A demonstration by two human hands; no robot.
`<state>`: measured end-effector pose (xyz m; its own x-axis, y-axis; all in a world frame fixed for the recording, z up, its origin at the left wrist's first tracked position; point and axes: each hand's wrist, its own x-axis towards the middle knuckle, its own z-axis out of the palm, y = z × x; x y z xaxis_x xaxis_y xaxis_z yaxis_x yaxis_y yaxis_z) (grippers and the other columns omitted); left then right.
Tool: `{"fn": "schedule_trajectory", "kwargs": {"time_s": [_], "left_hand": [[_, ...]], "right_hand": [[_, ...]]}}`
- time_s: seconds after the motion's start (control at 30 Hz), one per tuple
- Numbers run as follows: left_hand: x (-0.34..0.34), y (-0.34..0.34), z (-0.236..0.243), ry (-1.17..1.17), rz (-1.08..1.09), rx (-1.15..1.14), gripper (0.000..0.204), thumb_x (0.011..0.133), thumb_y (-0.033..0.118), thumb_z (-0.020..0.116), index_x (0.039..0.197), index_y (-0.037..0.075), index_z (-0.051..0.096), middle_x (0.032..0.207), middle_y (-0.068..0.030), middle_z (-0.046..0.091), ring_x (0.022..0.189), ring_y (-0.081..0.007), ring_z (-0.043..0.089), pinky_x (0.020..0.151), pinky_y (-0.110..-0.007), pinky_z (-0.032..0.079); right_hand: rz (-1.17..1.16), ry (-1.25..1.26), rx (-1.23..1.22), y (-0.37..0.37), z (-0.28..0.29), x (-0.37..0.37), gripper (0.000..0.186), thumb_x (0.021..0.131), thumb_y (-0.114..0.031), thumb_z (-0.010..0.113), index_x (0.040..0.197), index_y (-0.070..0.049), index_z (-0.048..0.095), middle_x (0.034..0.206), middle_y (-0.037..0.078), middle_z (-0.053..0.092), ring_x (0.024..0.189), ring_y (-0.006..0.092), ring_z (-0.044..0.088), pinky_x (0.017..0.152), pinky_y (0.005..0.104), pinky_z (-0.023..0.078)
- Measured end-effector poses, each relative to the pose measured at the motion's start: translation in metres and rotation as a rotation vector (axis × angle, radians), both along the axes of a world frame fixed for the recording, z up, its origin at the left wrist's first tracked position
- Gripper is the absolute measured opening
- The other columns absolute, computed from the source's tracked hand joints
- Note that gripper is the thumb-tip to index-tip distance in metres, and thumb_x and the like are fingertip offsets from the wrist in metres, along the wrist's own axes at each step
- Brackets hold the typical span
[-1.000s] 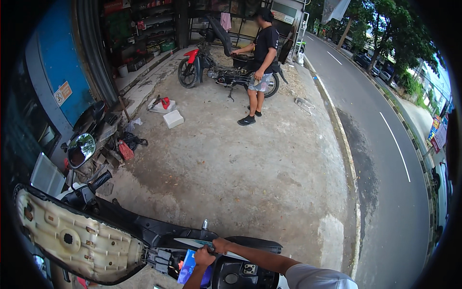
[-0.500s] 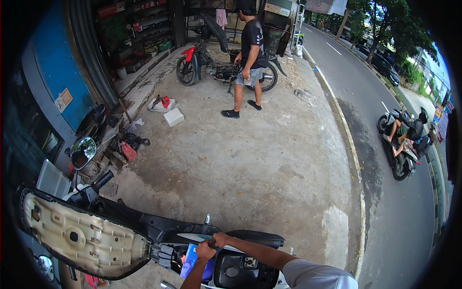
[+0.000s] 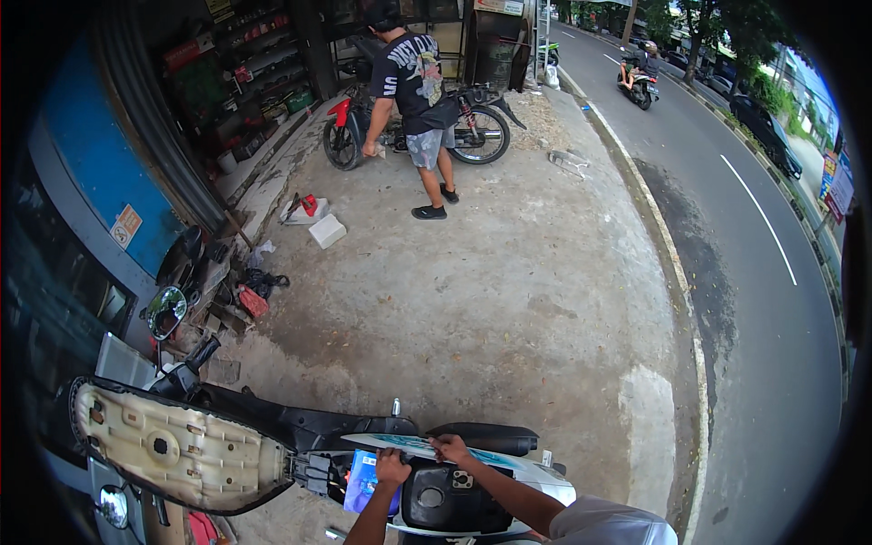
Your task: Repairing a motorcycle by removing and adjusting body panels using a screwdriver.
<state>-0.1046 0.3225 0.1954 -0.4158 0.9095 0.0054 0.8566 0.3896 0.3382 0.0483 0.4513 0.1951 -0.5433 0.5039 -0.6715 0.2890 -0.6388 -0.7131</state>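
Observation:
Below me is a motor scooter with its seat (image 3: pixel 182 447) tipped up, the cream underside showing. Along its far flank runs a white and teal side panel (image 3: pixel 518 461), its front end lifted a little off the body. My right hand (image 3: pixel 450 449) is closed over the panel's upper edge. Close by to the left, my left hand (image 3: pixel 392 467) also has its fingers curled on that edge. A blue packet (image 3: pixel 361 480) lies in the seat opening beside my left wrist. The black fuel tank (image 3: pixel 431 498) sits under my forearms.
Beyond the scooter, a person (image 3: pixel 418 100) stands by a partly stripped motorcycle (image 3: pixel 481 134). A white block (image 3: pixel 328 231) and red bags (image 3: pixel 252 301) lie on the concrete. The scooter's mirror (image 3: pixel 167 312) sticks up at left. A road (image 3: pixel 754 272) with a curb runs along the right.
My right hand has slid right along the panel, and the panel's teal face now shows more. The other person has turned and stepped left. The passing motorcycle has gone farther up the road.

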Motion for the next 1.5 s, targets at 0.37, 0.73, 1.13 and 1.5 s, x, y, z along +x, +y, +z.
{"fn": "schedule_trajectory", "kwargs": {"time_s": [0.37, 0.73, 1.13, 1.5], "left_hand": [[0.086, -0.005, 0.038, -0.121, 0.488, 0.083, 0.059, 0.067, 0.011, 0.059, 0.123, 0.001, 0.044, 0.134, -0.0232, 0.035, 0.127, -0.0387, 0.03, 0.107, -0.05, 0.02], [0.226, -0.213, 0.042, -0.369, 1.103, 0.095, 0.054, 0.065, 0.009, 0.06, 0.117, 0.005, 0.044, 0.123, -0.0223, 0.039, 0.115, -0.0419, 0.04, 0.096, -0.045, 0.037], [0.307, -0.337, 0.03, -0.943, 1.544, -0.566, 0.061, 0.068, 0.032, 0.066, 0.122, 0.01, 0.045, 0.126, -0.0205, 0.04, 0.119, -0.0383, 0.037, 0.097, -0.049, 0.034], [0.307, -0.397, -0.073, -0.731, 1.433, -0.722, 0.081, 0.058, 0.022, 0.062, 0.134, 0.015, 0.034, 0.103, -0.0269, 0.04, 0.097, -0.0408, 0.041, 0.087, -0.048, 0.032]], "right_hand": [[-0.013, 0.169, -0.246, -0.021, 0.079, 0.134, 0.019, 0.082, -0.007, 0.057, 0.098, 0.003, 0.059, 0.086, 0.012, 0.063, 0.075, 0.0221, 0.063, 0.066, 0.0344, 0.054], [0.49, -0.125, -0.274, -0.028, 0.123, 0.107, 0.025, 0.083, -0.02, 0.061, 0.097, 0.0, 0.062, 0.075, 0.005, 0.059, 0.064, 0.0125, 0.056, 0.058, 0.0249, 0.048], [1.027, -0.2, -0.297, -0.302, 0.016, -0.022, 0.018, 0.082, -0.014, 0.063, 0.094, -0.001, 0.06, 0.079, 0.009, 0.065, 0.063, 0.0144, 0.06, 0.056, 0.0258, 0.05], [2.134, -0.508, 0.888, -0.43, -0.398, -0.042, 0.027, 0.074, -0.017, 0.054, 0.096, -0.005, 0.065, 0.097, 0.02, 0.063, 0.094, 0.0333, 0.061, 0.081, 0.0408, 0.049]]}}
